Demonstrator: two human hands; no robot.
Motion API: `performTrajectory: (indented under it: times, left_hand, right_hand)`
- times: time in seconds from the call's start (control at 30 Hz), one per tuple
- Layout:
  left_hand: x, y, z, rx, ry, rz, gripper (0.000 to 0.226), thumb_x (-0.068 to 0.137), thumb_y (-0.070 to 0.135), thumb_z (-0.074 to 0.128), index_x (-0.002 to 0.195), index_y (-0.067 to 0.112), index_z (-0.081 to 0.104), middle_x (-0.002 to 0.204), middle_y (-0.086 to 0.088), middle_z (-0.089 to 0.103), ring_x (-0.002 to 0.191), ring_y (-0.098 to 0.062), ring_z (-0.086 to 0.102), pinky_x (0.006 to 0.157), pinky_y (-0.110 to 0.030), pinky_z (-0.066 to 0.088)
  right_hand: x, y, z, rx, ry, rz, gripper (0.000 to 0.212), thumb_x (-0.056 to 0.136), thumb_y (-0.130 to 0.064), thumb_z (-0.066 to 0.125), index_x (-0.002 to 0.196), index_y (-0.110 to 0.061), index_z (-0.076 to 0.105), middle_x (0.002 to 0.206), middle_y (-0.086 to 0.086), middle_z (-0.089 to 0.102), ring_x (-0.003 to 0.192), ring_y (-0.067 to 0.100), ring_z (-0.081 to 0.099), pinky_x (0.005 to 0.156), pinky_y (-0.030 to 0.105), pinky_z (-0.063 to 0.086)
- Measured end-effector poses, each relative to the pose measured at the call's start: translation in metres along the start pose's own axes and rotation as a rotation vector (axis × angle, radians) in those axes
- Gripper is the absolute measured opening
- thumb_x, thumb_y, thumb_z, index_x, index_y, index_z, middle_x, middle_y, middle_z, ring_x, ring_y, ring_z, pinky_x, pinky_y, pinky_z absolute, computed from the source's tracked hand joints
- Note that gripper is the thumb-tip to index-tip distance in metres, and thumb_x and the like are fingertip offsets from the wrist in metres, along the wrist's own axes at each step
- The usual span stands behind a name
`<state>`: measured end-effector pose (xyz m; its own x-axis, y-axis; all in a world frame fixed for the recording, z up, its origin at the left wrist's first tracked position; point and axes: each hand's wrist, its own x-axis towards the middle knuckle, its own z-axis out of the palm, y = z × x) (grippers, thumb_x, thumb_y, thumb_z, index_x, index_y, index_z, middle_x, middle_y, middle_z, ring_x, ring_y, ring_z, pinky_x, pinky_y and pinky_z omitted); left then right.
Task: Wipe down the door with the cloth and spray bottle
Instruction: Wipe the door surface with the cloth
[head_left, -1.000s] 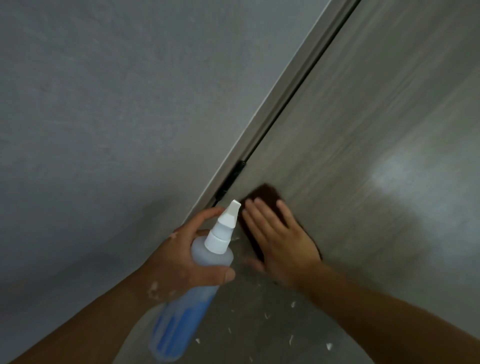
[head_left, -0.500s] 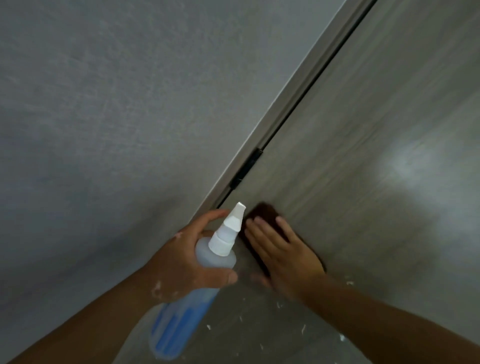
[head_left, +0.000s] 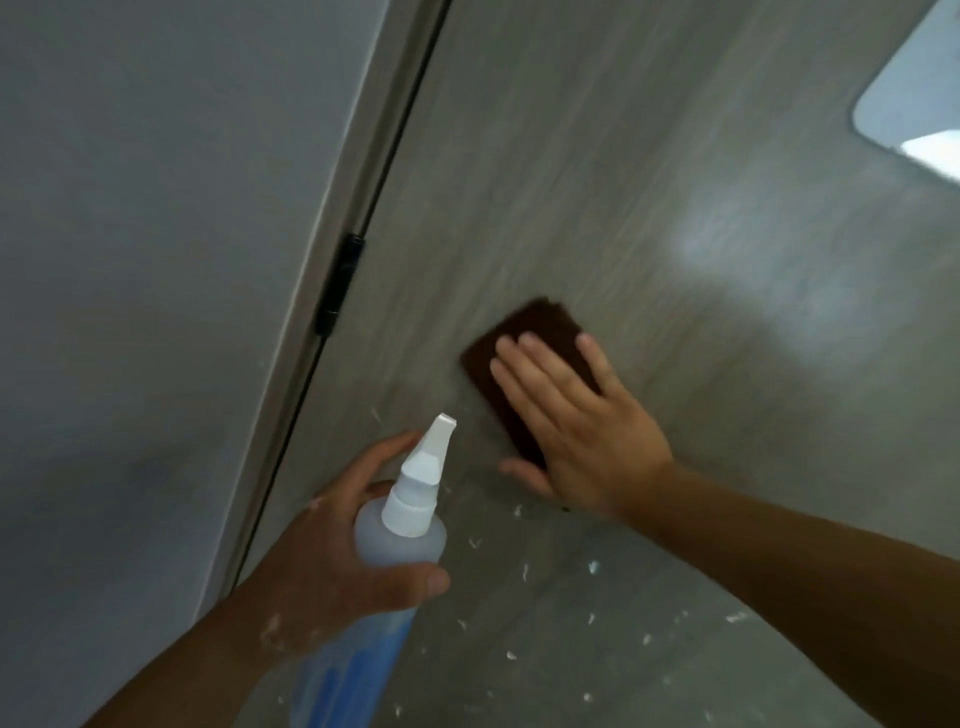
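Dark brown and flat, the cloth (head_left: 535, 325) is a folded rectangular pad lying against the grey wood-grain door (head_left: 623, 171), well to the right of the hinge side. Your right hand (head_left: 582, 431) presses it there with straight, slightly spread fingers, the palm covering its lower half; nothing is curled round it. Its upper corner and left edge show past your fingertips. Your left hand (head_left: 322, 561) grips the spray bottle (head_left: 400, 540), thumb wrapped across the front of the translucent rounded body and forefinger reaching up beside the white, tapered nozzle (head_left: 439, 436). The bottle is held tilted, nozzle aimed up at the door, just below and left of the cloth without touching it. A blue label shows lower on the bottle, blurred. The door surface is smooth with fine streaked grain and carries a soft bright sheen (head_left: 727, 244) to the right of the cloth. Small white flecks (head_left: 524, 571) are scattered across the lower door, below both hands. To the left, a black hinge (head_left: 340, 283) sits in the narrow dark gap between the door and the pale door frame (head_left: 366, 156); beyond the frame is a plain, faintly textured grey wall (head_left: 156, 208). Between the cloth and that gap lies a bare strip of door. Above and to the right of the cloth the door is bare, up to a pale rounded-corner shape (head_left: 914, 104) at the top right edge; you cannot tell what it is.
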<state>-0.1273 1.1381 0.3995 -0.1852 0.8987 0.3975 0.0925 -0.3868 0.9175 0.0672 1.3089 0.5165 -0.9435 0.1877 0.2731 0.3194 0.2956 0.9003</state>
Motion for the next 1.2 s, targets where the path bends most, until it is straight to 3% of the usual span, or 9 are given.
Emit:
performTrajectory:
  times: [0.1, 0.27, 0.4, 0.5, 0.63, 0.77, 0.97, 1.1, 1.2]
  left_hand:
    - [-0.003, 0.007, 0.011, -0.007, -0.029, -0.001, 0.093, 0.044, 0.042, 0.088, 0.125, 0.059, 0.046, 0.105, 0.005, 0.068, 0.089, -0.016, 0.067, 0.071, -0.022, 0.055]
    - [0.004, 0.019, 0.038, -0.006, -0.057, -0.027, 0.091, 0.038, 0.052, 0.088, 0.122, 0.049, 0.053, 0.105, 0.019, 0.068, 0.092, -0.003, 0.066, 0.068, -0.008, 0.048]
    - [0.004, 0.017, 0.061, 0.01, -0.081, -0.076, 0.085, 0.032, 0.066, 0.087, 0.109, 0.04, 0.062, 0.096, 0.011, 0.072, 0.08, -0.004, 0.067, 0.065, -0.012, 0.05]
    - [0.001, 0.019, 0.08, 0.029, -0.144, -0.115, 0.067, 0.038, 0.046, 0.088, 0.1, 0.044, 0.063, 0.088, 0.006, 0.072, 0.071, -0.003, 0.063, 0.063, -0.02, 0.051]
    - [0.001, 0.026, 0.101, 0.029, -0.118, -0.145, 0.049, 0.04, 0.036, 0.08, 0.086, 0.032, 0.066, 0.068, 0.01, 0.066, 0.057, 0.001, 0.054, 0.054, -0.015, 0.046]
    - [0.001, 0.034, 0.109, -0.06, -0.126, -0.158, 0.05, 0.039, 0.03, 0.079, 0.085, 0.017, 0.066, 0.064, 0.009, 0.064, 0.055, 0.001, 0.054, 0.05, -0.014, 0.045]
    - [-0.006, 0.036, 0.14, 0.06, -0.321, -0.123, 0.057, 0.045, 0.027, 0.079, 0.099, 0.042, 0.065, 0.077, 0.012, 0.069, 0.063, 0.001, 0.056, 0.058, -0.015, 0.047]
    - [-0.006, 0.031, 0.176, 0.168, -0.318, -0.1, 0.047, 0.043, 0.036, 0.075, 0.089, 0.033, 0.065, 0.069, 0.007, 0.065, 0.061, -0.007, 0.052, 0.06, -0.025, 0.047]
    - [-0.005, 0.027, 0.194, 0.112, -0.389, -0.124, 0.042, 0.046, 0.029, 0.081, 0.086, 0.029, 0.065, 0.068, 0.008, 0.062, 0.061, -0.007, 0.051, 0.058, -0.023, 0.044]
  right_hand:
    - [-0.015, 0.044, -0.007, 0.015, 0.046, -0.074, 0.087, 0.101, -0.069, 0.041, 0.163, -0.009, 0.029, 0.171, 0.009, 0.027, 0.159, 0.025, 0.023, 0.127, 0.058, 0.017]
    - [0.013, 0.142, -0.048, 0.052, 0.157, 0.327, 0.085, 0.105, -0.069, 0.031, 0.165, -0.008, 0.022, 0.173, 0.012, 0.019, 0.16, 0.029, 0.015, 0.128, 0.06, 0.011]
    - [-0.03, 0.128, -0.038, 0.029, 0.146, 0.376, 0.087, 0.105, -0.069, 0.031, 0.165, -0.006, 0.021, 0.172, 0.015, 0.017, 0.161, 0.031, 0.013, 0.128, 0.06, 0.009]
    - [-0.051, 0.12, -0.029, 0.029, 0.148, 0.362, 0.088, 0.104, -0.068, 0.036, 0.164, -0.006, 0.023, 0.172, 0.014, 0.02, 0.16, 0.03, 0.016, 0.128, 0.059, 0.009]
    - [-0.052, 0.121, -0.028, 0.05, 0.166, 0.342, 0.086, 0.104, -0.067, 0.037, 0.164, -0.005, 0.025, 0.171, 0.014, 0.022, 0.16, 0.03, 0.017, 0.127, 0.061, 0.013]
    - [-0.052, 0.122, -0.029, 0.064, 0.166, 0.354, 0.085, 0.105, -0.066, 0.035, 0.164, -0.006, 0.025, 0.171, 0.013, 0.022, 0.16, 0.03, 0.017, 0.127, 0.061, 0.014]
    - [-0.083, 0.129, -0.026, 0.07, 0.149, 0.307, 0.083, 0.106, -0.065, 0.034, 0.164, -0.007, 0.025, 0.172, 0.012, 0.023, 0.16, 0.029, 0.018, 0.129, 0.058, 0.01]
    - [-0.123, 0.141, -0.021, 0.042, 0.139, 0.301, 0.083, 0.106, -0.065, 0.037, 0.164, -0.007, 0.027, 0.171, 0.013, 0.025, 0.159, 0.03, 0.02, 0.128, 0.058, 0.012]
    - [-0.15, 0.145, -0.016, 0.037, 0.157, 0.323, 0.083, 0.105, -0.065, 0.04, 0.162, -0.006, 0.031, 0.169, 0.014, 0.028, 0.158, 0.03, 0.023, 0.126, 0.061, 0.016]
